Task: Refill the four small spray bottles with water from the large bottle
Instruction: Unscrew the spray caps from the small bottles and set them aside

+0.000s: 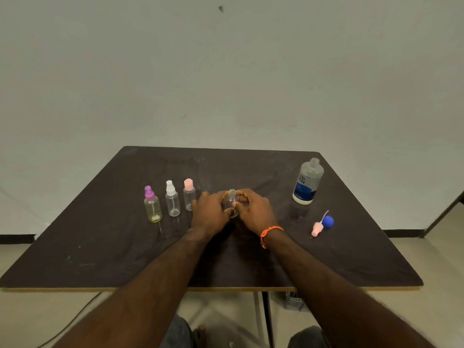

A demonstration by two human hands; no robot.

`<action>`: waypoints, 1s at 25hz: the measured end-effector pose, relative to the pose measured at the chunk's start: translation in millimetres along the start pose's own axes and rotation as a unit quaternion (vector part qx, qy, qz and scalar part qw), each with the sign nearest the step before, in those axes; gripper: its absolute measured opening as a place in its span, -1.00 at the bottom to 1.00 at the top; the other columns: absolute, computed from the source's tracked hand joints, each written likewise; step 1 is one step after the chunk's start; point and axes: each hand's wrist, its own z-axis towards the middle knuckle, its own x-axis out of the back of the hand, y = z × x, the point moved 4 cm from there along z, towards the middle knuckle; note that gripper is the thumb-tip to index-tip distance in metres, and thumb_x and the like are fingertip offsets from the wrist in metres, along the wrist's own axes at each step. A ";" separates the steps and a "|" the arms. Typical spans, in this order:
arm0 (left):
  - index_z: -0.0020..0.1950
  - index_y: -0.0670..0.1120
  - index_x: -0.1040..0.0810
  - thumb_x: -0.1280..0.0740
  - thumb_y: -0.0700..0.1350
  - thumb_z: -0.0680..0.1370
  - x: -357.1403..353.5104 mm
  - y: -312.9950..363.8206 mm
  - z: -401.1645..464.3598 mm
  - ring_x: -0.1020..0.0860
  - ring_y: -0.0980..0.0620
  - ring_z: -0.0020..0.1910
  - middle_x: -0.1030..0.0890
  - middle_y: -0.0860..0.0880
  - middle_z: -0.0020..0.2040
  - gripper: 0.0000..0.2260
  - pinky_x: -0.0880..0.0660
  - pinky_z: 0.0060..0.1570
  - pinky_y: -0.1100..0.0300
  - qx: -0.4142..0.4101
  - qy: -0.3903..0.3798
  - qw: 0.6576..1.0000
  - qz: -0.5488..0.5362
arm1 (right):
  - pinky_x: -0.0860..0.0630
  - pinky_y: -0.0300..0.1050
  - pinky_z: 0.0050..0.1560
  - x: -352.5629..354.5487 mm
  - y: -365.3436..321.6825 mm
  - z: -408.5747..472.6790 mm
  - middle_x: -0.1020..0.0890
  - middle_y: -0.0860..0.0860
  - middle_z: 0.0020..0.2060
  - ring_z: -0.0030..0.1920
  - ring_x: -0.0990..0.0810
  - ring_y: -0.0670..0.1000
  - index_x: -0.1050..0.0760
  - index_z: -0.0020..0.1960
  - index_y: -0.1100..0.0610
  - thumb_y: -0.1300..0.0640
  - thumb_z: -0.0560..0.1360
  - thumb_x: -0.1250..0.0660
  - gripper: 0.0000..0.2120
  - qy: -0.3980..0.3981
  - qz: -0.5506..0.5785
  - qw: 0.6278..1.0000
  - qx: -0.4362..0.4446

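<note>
A small clear spray bottle (232,200) with no cap stands upright at the middle of the dark table (100,247). My left hand (209,214) and my right hand (253,209) both hold it from either side. To its left stand three capped small bottles: purple-capped (152,205), white-capped (172,202) and pink-capped (189,194). The large bottle (307,182), uncapped and with a blue and grey label, stands at the right rear. A pink spray head (316,228) with its tube lies beside a blue cap (328,221) at the right.
A pale wall rises behind the table. The table's front edge (213,288) runs across the lower view, with table legs and a grey object (293,301) on the floor beneath. My knees show at the bottom.
</note>
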 end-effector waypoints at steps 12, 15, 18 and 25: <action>0.35 -0.10 -0.58 -0.43 -0.04 0.59 -21.0 -4.3 39.2 -0.65 -0.18 0.11 -0.73 -0.10 0.07 -0.66 -0.60 0.17 -0.13 0.030 0.016 0.999 -0.008 | -0.55 -0.24 0.09 -10.5 9.7 47.5 -0.69 -0.02 0.02 0.02 -0.65 -0.11 -0.61 0.16 0.04 0.12 0.47 -0.45 -0.74 -0.009 0.037 0.999 -0.001; 0.60 -0.19 -0.34 -0.40 -0.04 0.62 -10.1 10.2 30.7 -0.55 -0.26 0.32 -0.66 -0.18 0.28 -0.41 -0.50 0.32 -0.09 0.043 0.027 0.999 0.013 | -0.59 -0.12 0.13 -2.3 6.2 41.1 -0.66 -0.05 0.07 0.05 -0.64 -0.08 -0.51 0.30 0.03 0.06 0.47 -0.47 -0.58 -0.026 0.023 0.999 -0.011; 0.61 -0.17 -0.31 -0.44 -0.05 0.58 9.4 23.5 12.8 -0.47 -0.22 0.42 -0.56 -0.15 0.44 -0.35 -0.41 0.39 -0.05 0.019 0.028 0.999 0.024 | -0.59 -0.04 0.14 12.6 -0.7 30.8 -0.62 -0.03 0.15 0.02 -0.64 -0.03 -0.42 0.37 0.03 0.08 0.47 -0.47 -0.50 -0.002 -0.010 1.000 -0.018; 0.54 -0.03 -0.42 -0.37 0.08 0.60 88.2 -3.5 -3.8 -0.34 -0.05 0.49 -0.53 0.00 0.45 -0.47 -0.20 0.42 -0.03 -0.065 0.113 0.981 0.141 | -0.56 0.02 0.14 12.5 -52.4 9.0 -0.60 -0.03 0.08 0.09 -0.55 -0.01 -0.49 0.25 0.03 0.17 0.50 -0.33 -0.67 0.100 -0.107 0.981 0.126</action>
